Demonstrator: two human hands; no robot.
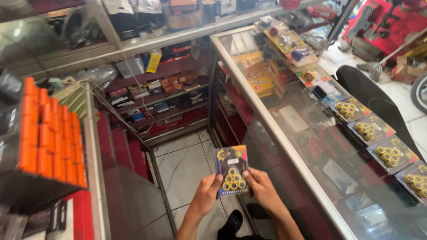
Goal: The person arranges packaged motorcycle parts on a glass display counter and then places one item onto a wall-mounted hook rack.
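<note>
The blister pack of yellow rollers (231, 171) is already in hand over the floor beside the glass counter (284, 146), left hand (207, 194) and right hand (262, 189) pinching its lower corners (matching packs (369, 130) lie on the countertop).

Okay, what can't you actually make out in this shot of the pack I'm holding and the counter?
- Blister pack, head view: its lower corners are covered by the left hand and right hand; its back faces away.
- Packs on the glass counter: the nearest one is cut off by the right edge.
- Goods under the glass: blurred by reflections.
- Shelf boxes: too small to tell apart.
</note>
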